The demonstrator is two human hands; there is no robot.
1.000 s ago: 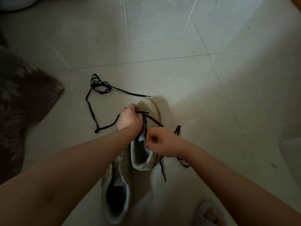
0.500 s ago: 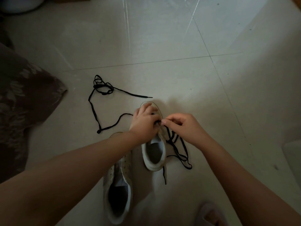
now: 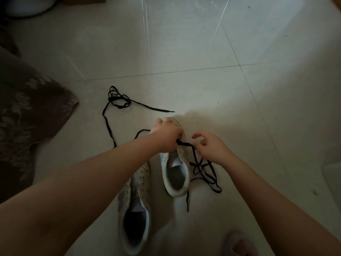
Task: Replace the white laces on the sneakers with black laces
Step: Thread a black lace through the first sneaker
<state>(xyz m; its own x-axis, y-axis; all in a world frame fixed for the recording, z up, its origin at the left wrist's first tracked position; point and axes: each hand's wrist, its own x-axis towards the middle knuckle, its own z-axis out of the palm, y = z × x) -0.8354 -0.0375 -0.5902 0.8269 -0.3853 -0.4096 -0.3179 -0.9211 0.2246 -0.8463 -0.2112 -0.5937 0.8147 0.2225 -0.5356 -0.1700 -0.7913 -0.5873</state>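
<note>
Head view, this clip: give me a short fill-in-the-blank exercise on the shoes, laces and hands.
1. The left hand grips the black lace over the toe end of the farther white sneaker; the lace is coloured ____.
2. The nearer white sneaker has ____ lace in its eyelets.
3. The spare black lace lies on the tiled ____.

Missing words: black; no; floor
</note>
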